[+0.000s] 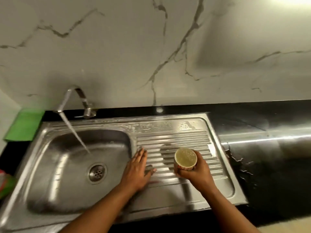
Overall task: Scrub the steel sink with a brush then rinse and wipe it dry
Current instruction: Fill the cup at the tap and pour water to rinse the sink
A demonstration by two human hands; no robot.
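The steel sink (50, 179) has a basin on the left and a ribbed drainboard (193, 137) on the right, with soapy foam along its back edge. Water runs from the tap (74, 100) into the basin near the drain (97, 172). My left hand (139, 167) lies flat with straight fingers on the drainboard beside the basin's right rim. My right hand (196, 172) grips a paper cup (185, 159) filled with water, held upright over the drainboard. No brush is in view.
A green cloth (25, 125) lies on the black counter behind the sink's left corner. A red and green packet (5, 184) sits at the left edge. Water has spilled on the black counter (269, 148) right of the sink. A marble wall rises behind.
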